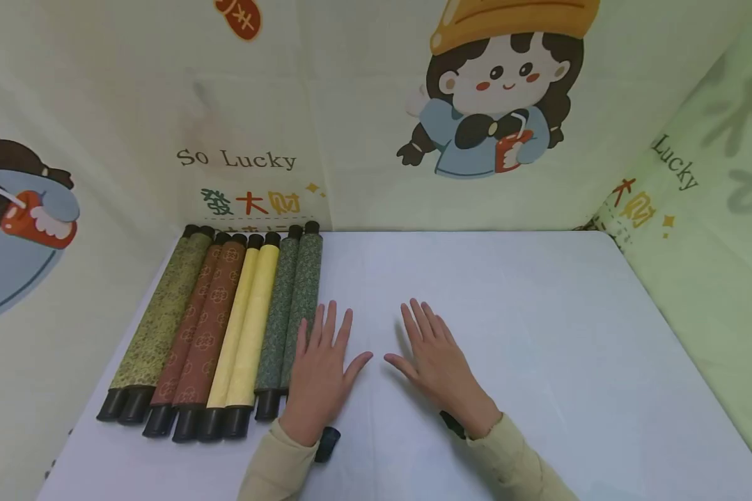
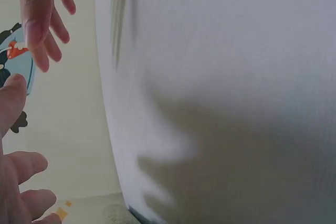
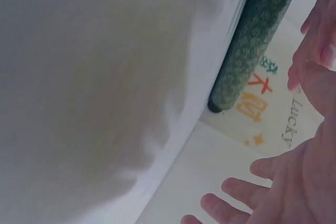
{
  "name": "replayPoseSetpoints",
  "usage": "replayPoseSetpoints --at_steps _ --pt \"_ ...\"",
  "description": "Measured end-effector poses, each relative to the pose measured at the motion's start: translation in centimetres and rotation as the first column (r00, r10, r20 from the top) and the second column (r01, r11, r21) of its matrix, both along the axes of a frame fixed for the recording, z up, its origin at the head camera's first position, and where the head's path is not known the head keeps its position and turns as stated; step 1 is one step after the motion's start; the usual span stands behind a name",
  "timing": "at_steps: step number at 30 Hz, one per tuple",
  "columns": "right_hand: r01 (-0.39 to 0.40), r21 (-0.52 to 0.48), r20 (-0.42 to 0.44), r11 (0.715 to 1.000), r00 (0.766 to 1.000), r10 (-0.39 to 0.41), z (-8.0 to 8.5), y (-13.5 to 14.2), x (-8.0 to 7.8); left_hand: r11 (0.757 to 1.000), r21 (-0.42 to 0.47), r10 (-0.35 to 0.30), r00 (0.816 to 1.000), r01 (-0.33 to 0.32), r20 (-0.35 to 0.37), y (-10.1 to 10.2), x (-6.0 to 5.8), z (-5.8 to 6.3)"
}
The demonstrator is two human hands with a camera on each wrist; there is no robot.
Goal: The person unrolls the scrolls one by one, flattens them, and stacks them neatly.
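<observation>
Both hands hover palm down with fingers spread, holding nothing. My left hand (image 1: 318,376) overlaps the lower end of the rightmost dark green scroll (image 1: 303,285) in the head view. Over the white table to its right is my right hand (image 1: 440,365), fingers pointing forward. Several rolled scrolls with black end knobs lie side by side on the left: olive patterned (image 1: 163,313), reddish brown (image 1: 209,327), pale yellow (image 1: 255,320) and dark green. In the right wrist view, a green scroll (image 3: 257,40) lies beyond the hand's shadow.
The white table (image 1: 507,299) backs onto a pale cloth (image 1: 363,139) printed with cartoon figures and lettering. Similar cloth hangs along the left and right sides. Light sleeves (image 1: 514,452) cover the forearms.
</observation>
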State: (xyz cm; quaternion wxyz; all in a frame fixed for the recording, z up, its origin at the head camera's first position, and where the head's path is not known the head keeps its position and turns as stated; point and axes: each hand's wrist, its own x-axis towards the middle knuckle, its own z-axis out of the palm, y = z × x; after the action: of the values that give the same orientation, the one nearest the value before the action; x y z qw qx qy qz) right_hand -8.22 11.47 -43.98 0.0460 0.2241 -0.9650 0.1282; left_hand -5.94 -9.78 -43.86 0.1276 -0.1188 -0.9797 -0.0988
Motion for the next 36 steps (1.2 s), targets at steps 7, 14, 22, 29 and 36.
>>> replayPoseSetpoints --at_steps 7,14,22,29,36 --pt "-0.062 -0.018 -0.027 0.998 0.998 0.061 0.2 -2.3 -0.5 0.999 0.043 0.026 0.998 -0.028 0.049 -0.8 -0.1 0.7" --pt "-0.093 -0.049 -0.021 0.994 0.996 0.092 0.3 -3.9 -1.1 0.988 0.154 0.023 0.998 -0.015 -0.053 -1.6 -0.5 0.9" --pt "-0.125 -0.081 0.025 0.989 0.992 0.127 0.3 -5.8 -1.6 0.971 0.233 0.067 0.994 -0.044 -0.09 -3.0 -0.6 1.2" --pt "-0.141 -0.129 0.076 0.982 0.986 0.151 0.4 -7.5 -1.9 0.962 0.264 0.105 0.989 -0.073 -0.108 -4.9 -0.8 1.3" --pt "-0.152 -0.139 0.089 0.978 0.982 0.166 0.8 -8.9 -2.7 0.962 0.263 0.116 0.985 -0.08 -0.124 -6.2 -1.2 1.8"
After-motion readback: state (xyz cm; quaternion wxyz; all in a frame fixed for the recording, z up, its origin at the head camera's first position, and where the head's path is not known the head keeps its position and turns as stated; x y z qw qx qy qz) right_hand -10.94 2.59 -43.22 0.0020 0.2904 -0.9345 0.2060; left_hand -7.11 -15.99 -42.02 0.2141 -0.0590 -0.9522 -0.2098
